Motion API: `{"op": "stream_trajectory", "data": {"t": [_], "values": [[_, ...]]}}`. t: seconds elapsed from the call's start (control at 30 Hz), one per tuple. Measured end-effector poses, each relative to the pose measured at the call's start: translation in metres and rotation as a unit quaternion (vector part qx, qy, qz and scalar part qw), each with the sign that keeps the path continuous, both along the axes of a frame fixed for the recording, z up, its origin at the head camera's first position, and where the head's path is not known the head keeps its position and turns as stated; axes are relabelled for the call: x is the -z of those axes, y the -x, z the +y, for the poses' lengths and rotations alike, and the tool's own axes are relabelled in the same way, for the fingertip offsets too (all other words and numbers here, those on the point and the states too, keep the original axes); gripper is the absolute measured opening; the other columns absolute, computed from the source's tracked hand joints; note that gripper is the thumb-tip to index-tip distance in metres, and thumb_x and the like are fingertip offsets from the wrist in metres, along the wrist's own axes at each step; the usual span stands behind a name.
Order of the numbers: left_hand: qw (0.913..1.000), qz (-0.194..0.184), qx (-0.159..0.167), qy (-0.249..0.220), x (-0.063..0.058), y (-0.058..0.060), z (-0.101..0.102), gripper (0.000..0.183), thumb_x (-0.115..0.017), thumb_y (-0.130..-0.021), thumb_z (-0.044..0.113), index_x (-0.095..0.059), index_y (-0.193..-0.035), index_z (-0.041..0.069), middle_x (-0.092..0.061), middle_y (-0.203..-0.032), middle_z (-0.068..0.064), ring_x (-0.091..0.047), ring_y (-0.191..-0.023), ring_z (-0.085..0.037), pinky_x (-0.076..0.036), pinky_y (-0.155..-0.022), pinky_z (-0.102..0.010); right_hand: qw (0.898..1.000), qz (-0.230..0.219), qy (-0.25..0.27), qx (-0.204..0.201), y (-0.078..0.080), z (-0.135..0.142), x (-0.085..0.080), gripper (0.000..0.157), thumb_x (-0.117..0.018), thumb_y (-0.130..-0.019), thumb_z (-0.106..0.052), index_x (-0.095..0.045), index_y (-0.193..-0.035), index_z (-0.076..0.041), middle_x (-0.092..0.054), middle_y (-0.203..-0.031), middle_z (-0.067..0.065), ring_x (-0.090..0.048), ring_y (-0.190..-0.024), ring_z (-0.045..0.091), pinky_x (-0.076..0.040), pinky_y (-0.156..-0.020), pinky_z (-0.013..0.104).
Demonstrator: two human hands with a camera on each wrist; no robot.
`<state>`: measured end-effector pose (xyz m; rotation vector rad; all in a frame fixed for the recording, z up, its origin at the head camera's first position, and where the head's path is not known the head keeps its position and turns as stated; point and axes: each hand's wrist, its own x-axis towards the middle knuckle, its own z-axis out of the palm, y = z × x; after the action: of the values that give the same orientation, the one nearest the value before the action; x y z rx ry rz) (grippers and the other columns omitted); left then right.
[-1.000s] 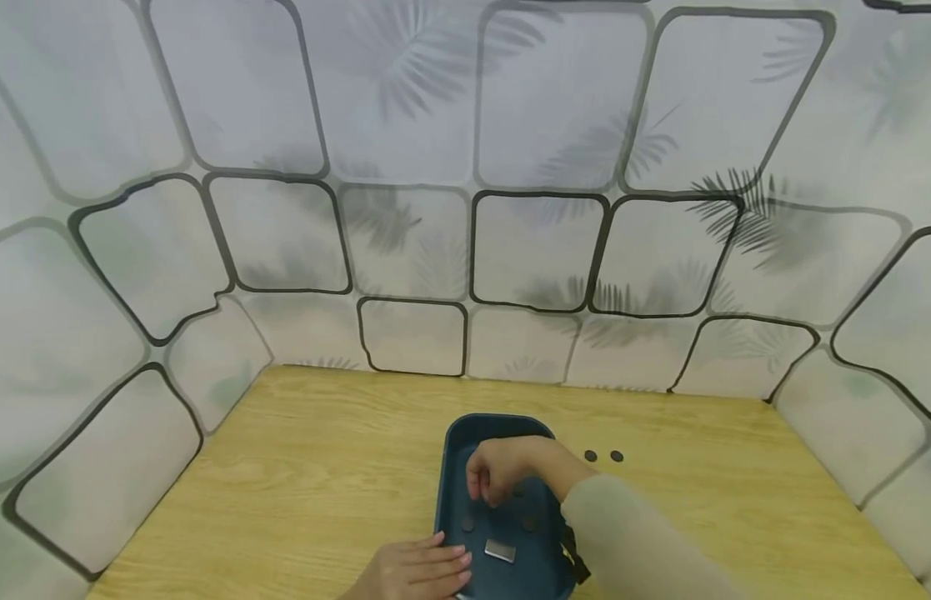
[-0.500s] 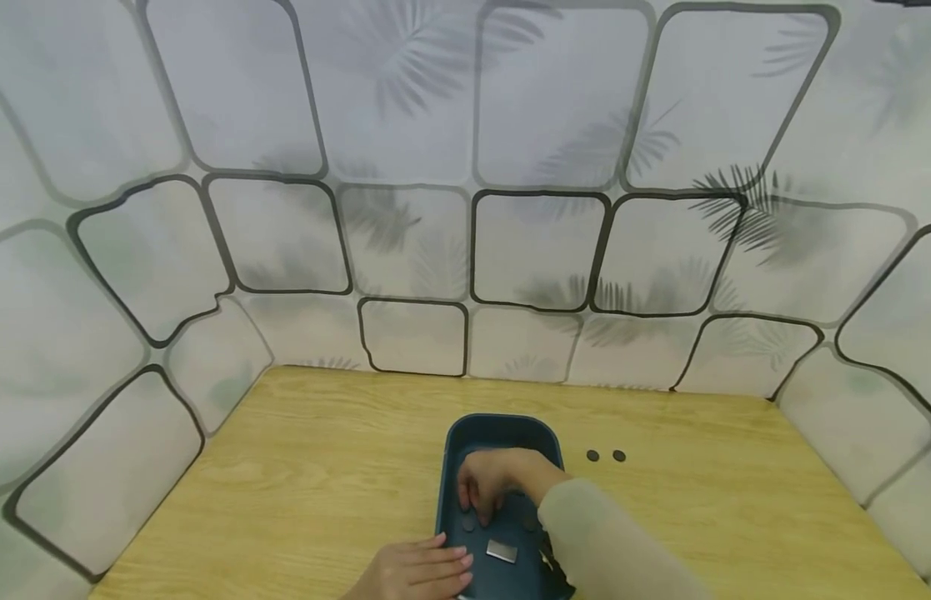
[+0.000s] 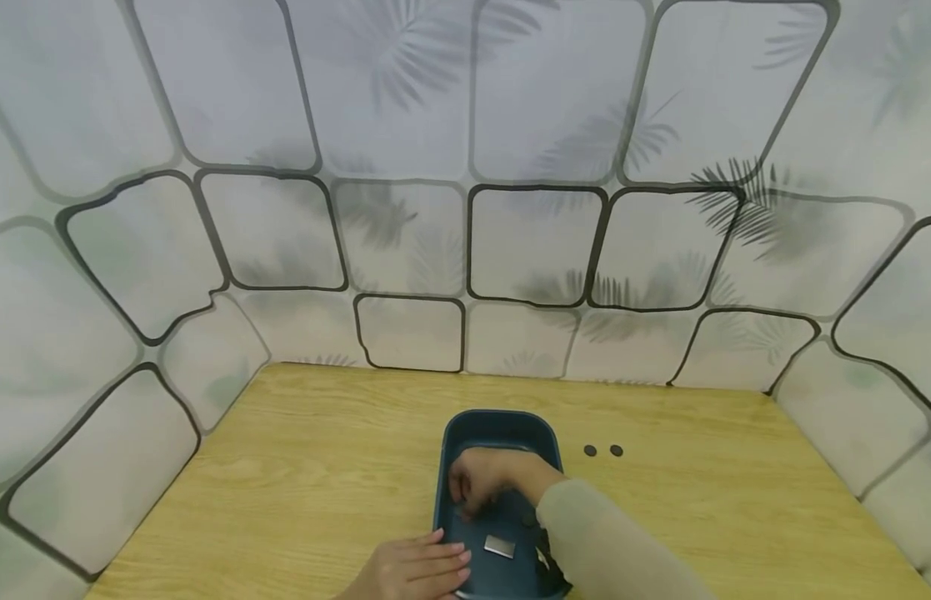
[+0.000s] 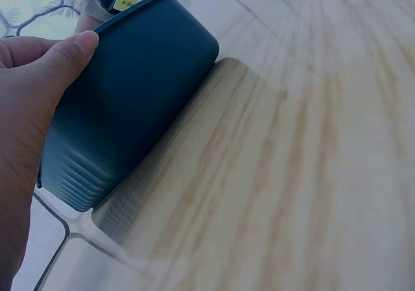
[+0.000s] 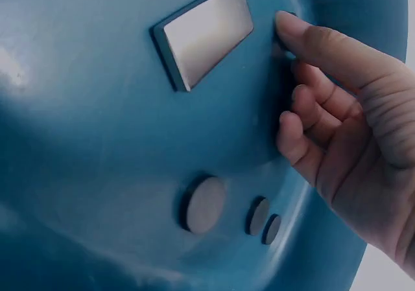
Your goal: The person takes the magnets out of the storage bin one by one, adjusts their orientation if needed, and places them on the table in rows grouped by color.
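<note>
My right hand reaches down inside a blue tray. In the right wrist view its thumb and forefinger pinch a small dark disc, mostly hidden by the thumb tip; the other fingers are curled. Beside the fingers lies a shiny rectangular metal block. Farther along the tray floor lie a larger grey disc and two smaller ones. My left hand holds the tray's near left rim, fingers over the edge and the thumb against the outer wall.
Two dark discs lie side by side on the wooden table, right of the tray. A patterned wall encloses the table at the back and sides. A black strap with a yellow label is around my right wrist.
My right hand has moved left and nearer inside the tray, over the spot where a disc lay in view before. The left hand stays on the rim.
</note>
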<state>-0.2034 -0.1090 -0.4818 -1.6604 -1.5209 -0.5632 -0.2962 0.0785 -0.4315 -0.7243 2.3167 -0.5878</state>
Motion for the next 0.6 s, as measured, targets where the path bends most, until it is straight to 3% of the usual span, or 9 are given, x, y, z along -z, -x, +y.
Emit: {"op": "stream_trajectory", "data": {"t": [0.23, 0.6], "values": [[1.0000, 0.002, -0.004, -0.005, -0.003, -0.002, 0.001, 0.020, -0.062, -0.092, 0.018, -0.075, -0.093, 0.002, -0.072, -0.097, -0.011, -0.070, -0.092, -0.019, -0.054, -0.084, -0.033, 0.998, 0.025, 0.048, 0.045, 0.004, 0.004, 0.011, 0.013, -0.073, -0.077, -0.007, -0.064, -0.085, -0.013, -0.059, -0.069, -0.004, -0.054, -0.054, 0.008, -0.049, -0.047, 0.022], [0.9986, -0.045, -0.024, 0.013, 0.002, -0.005, -0.001, 0.020, -0.066, -0.089, 0.020, -0.074, -0.100, 0.004, -0.072, -0.100, -0.009, -0.067, -0.100, -0.015, -0.054, -0.085, -0.034, 0.988, 0.033, 0.121, 0.087, 0.011, 0.014, 0.016, 0.012, -0.071, -0.079, -0.007, -0.061, -0.084, -0.008, -0.063, -0.068, 0.000, -0.062, -0.054, 0.013, -0.054, -0.052, 0.026]]}}
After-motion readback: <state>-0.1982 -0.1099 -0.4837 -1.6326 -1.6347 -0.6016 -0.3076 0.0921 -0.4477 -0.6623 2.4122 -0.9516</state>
